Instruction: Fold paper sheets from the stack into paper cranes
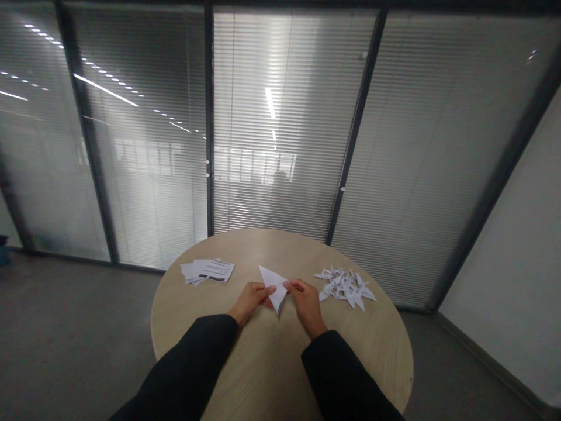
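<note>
A white sheet folded into a triangle [272, 282] lies on the round wooden table [263, 362], pointing away to the upper left. My left hand [252, 299] pinches its left edge with fingers closed on the paper. My right hand [305, 302] grips its right corner, thumb and fingers pressed together on the sheet. Both arms wear black sleeves.
A small stack of printed paper sheets [207, 271] lies at the table's left rear. A heap of several folded white paper figures [345, 286] sits to the right of my hands. Behind the table stands a glass wall with closed blinds [280, 128]; grey floor surrounds it.
</note>
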`<state>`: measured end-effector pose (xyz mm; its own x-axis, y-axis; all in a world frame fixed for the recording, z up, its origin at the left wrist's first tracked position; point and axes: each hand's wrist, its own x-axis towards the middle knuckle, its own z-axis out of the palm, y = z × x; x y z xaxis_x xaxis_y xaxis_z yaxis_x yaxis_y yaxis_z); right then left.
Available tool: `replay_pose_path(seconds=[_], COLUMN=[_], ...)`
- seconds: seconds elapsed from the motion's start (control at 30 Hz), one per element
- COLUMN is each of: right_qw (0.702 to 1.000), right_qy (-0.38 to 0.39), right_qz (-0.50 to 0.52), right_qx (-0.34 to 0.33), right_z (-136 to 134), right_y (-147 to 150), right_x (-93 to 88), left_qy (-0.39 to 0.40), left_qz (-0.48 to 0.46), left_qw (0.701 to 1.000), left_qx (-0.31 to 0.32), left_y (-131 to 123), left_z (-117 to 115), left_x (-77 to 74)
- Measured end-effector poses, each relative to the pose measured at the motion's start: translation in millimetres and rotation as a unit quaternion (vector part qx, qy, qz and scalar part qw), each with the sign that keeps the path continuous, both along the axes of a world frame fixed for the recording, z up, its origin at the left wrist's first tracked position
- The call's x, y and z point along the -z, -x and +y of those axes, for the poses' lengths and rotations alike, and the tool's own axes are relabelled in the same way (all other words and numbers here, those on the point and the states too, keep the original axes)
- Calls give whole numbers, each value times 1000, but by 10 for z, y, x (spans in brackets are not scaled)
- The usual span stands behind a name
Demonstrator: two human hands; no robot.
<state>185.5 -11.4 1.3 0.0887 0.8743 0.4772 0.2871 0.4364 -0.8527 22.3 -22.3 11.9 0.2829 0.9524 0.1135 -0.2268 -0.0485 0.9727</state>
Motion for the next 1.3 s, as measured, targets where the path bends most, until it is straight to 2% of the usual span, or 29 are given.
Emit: replay_pose_path(seconds=[0.1, 0.3, 0.63, 0.77, 0.87, 1.17, 1.3], right_qw=[1000, 1000, 999, 998, 997, 994, 994], right_qy=[-5, -4, 0, -8, -6, 3, -2], right_qz=[1, 21, 43, 65, 82, 106, 108], right_qx=[2, 9, -7, -8, -7, -16, -13], right_z=[7, 5, -24, -13, 5, -3, -15], right_y=[-8, -23, 0, -16, -32, -13, -15], right_x=[10, 3, -33, -30, -20, -26, -42], left_qy=[7, 12, -40, -30, -53, -77, -63], left_qz=[2, 8, 45, 57, 75, 106, 100], left_qw=[1000, 998, 998, 995, 990, 988, 989], left_qx=[8, 63, 35, 76, 110, 84, 91], left_y=[-7, -12, 14, -7, -10, 10, 4], left_z=[-8, -30, 24, -31, -64, -59, -67], left_x=[1, 32, 86, 27, -16, -37, -26])
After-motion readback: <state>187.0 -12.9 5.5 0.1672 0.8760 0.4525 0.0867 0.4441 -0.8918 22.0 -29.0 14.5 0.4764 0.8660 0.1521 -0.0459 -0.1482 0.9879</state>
